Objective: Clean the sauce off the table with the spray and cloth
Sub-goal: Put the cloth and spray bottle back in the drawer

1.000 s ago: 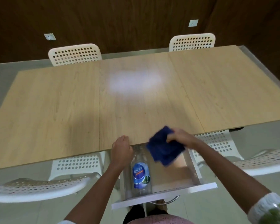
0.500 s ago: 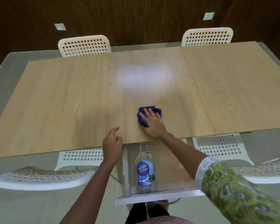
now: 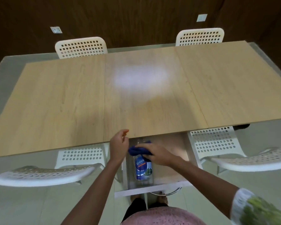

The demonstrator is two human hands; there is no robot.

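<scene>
The right hand (image 3: 154, 154) holds the bunched dark blue cloth (image 3: 137, 151) low over the open white drawer (image 3: 148, 188) under the near edge of the light wooden desk (image 3: 71, 103), its fingers curled over the top of the wad. That suits stowing the cloth rather than wiping with it. Directly beneath the cloth, the clear spray bottle with a blue label (image 3: 143, 169) lies on its side in the drawer, neck toward the desk, so the cloth looks set to land on or beside it. The left hand (image 3: 119, 144) hovers at the desk edge, fingers loosely curled and holding nothing, placed perhaps to steady or push the drawer. No sauce shows on the desk, though glare whitens its middle, so wiping seems finished.
</scene>
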